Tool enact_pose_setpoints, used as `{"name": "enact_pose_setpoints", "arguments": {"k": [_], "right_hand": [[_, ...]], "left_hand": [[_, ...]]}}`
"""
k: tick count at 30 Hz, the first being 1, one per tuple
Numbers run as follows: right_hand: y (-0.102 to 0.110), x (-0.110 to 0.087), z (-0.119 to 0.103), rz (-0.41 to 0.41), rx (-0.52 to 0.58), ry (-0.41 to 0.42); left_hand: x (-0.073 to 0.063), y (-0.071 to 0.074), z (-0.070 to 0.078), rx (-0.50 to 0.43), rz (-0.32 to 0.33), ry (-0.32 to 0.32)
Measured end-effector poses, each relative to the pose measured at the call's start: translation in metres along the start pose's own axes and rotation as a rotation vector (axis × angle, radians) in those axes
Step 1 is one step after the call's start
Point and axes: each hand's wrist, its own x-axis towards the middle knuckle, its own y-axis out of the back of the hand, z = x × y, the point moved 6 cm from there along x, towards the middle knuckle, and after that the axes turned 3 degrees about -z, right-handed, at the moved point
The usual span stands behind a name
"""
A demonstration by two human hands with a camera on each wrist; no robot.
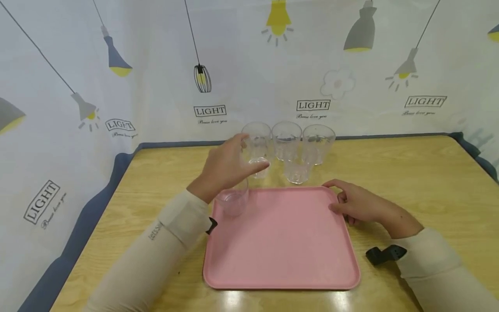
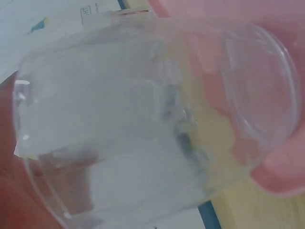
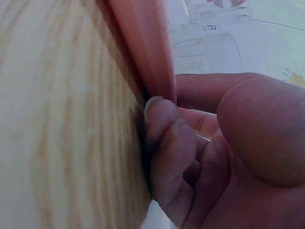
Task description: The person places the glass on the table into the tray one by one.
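My left hand point(image 1: 228, 167) reaches over the far left corner of a pink tray point(image 1: 288, 242), thumb and index finger spread wide beside a clear cup point(image 1: 257, 136). Contact with that cup cannot be made out. Below this hand, another clear cup point(image 1: 234, 203) stands on the tray's far left corner. A clear cup point(image 2: 143, 119) fills much of the left wrist view, close to the camera. My right hand point(image 1: 356, 201) grips the tray at its far right corner. In the right wrist view, fingertips point(image 3: 162, 119) curl against the pink tray edge point(image 3: 147, 47) beside the wooden table.
Several clear cups point(image 1: 286, 141) stand grouped upright behind the tray, partly overlapping. The wooden table point(image 1: 409, 173) ends at a wall covering point(image 1: 249, 78) printed with lamps. A dark wrist strap piece point(image 1: 386, 255) sits at my right cuff.
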Motion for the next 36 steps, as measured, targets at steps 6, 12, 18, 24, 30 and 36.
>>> {"name": "enact_pose_setpoints", "arguments": {"k": [6, 12, 18, 24, 30, 36], "right_hand": [[0.000, -0.001, 0.000, 0.002, 0.000, -0.007], [0.001, -0.001, 0.001, -0.003, 0.008, -0.016], [0.000, 0.000, 0.000, -0.007, 0.012, -0.003], [0.001, 0.000, -0.003, -0.007, 0.020, 0.014], [0.002, -0.001, -0.002, 0.000, 0.016, -0.005], [0.001, 0.000, 0.001, -0.003, 0.007, -0.014]], "left_hand": [[-0.007, 0.010, 0.009, -0.016, 0.023, -0.014], [-0.017, 0.020, 0.018, -0.023, 0.043, -0.027], [-0.034, 0.026, 0.023, -0.038, 0.054, -0.051], [-0.051, 0.030, 0.028, -0.026, 0.095, -0.119], [-0.069, 0.028, 0.032, -0.036, 0.077, -0.172], [-0.085, 0.027, 0.031, -0.050, 0.042, -0.183]]}}
